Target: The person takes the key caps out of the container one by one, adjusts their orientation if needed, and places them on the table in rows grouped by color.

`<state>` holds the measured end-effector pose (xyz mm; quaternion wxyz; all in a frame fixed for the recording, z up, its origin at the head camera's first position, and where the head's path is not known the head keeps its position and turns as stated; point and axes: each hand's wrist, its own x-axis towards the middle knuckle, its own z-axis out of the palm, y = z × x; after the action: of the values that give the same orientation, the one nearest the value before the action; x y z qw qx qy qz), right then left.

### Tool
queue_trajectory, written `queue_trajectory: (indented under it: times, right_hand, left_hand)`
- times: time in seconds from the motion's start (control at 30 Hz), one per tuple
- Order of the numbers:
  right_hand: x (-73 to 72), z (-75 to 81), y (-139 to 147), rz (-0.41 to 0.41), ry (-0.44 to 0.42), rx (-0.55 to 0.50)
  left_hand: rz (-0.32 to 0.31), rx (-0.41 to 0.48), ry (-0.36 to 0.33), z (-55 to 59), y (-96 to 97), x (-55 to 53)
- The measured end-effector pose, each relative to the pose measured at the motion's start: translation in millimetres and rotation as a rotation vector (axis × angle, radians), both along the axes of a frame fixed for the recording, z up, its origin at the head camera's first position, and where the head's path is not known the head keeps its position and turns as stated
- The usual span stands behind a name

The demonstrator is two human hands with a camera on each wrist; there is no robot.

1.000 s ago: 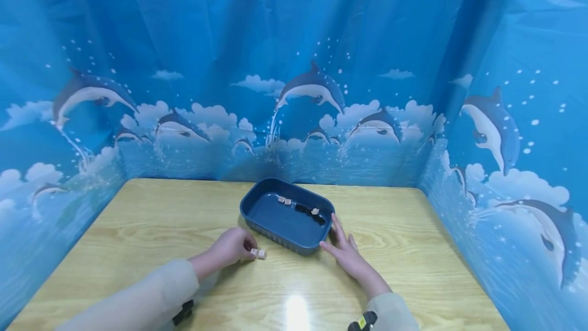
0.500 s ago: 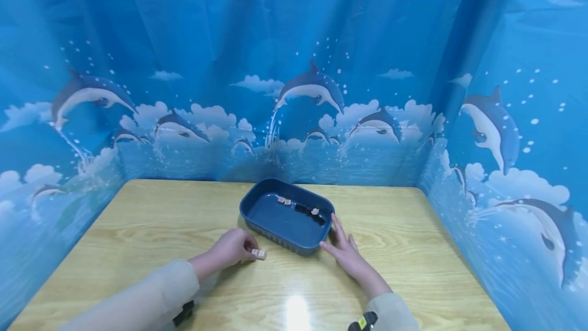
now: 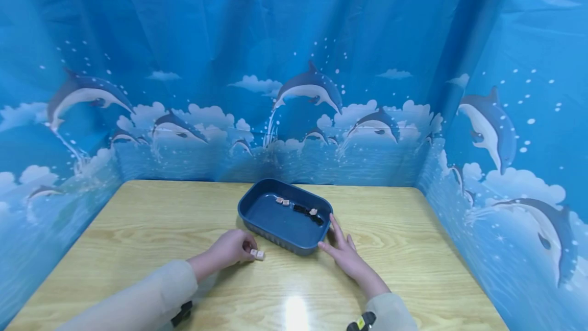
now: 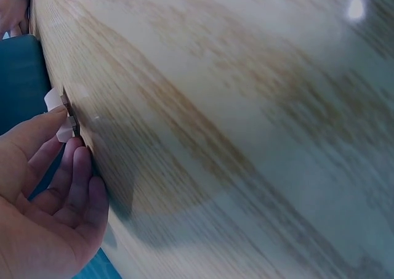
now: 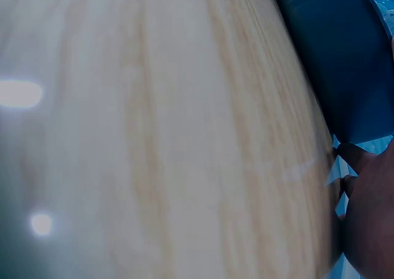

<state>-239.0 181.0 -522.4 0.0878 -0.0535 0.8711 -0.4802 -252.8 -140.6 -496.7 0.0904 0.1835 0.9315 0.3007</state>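
Note:
My left hand (image 3: pixel 233 245) pinches a pair of small pale cube-shaped pieces (image 3: pixel 260 255) low over the table, just in front of the dark blue tray (image 3: pixel 271 222). Seen from the left wrist, the thumb lies over the white pieces (image 4: pixel 65 133), which have a thin dark strip along their underside; the fingertips partly cover them. My right hand (image 3: pixel 347 258) rests against the tray's near right corner, thumb and fingers spread and fairly straight along the rim. In the right wrist view that hand (image 5: pixel 375 211) shows only at the edge, next to the tray wall (image 5: pixel 335 63).
Inside the tray lie another pale pair of cubes (image 3: pixel 282 202), several black pieces (image 3: pixel 301 209) and a small whitish piece (image 3: pixel 314 212). The wood-grain table (image 3: pixel 184 208) is bordered behind and at the sides by a blue dolphin-print curtain (image 3: pixel 220 91).

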Motion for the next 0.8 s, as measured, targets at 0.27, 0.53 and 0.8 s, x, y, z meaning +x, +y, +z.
queue_trajectory:
  times: [0.27, 0.53, 0.8]
  right_hand:
    - [-0.2, -0.6, 0.3, 0.008, 0.007, 0.005]
    - [0.0, -0.1, -0.8, 0.012, 0.003, -0.002]
    - [0.1, -1.0, 0.0, 0.007, 0.002, 0.001]
  left_hand:
    - [0.022, -0.004, -0.041, -0.6, 0.4, -0.5]
    - [0.014, -0.035, -0.039, 3.0, -1.6, -0.5]
    - [-0.014, -0.121, -0.001, 27.4, 3.4, 2.1]
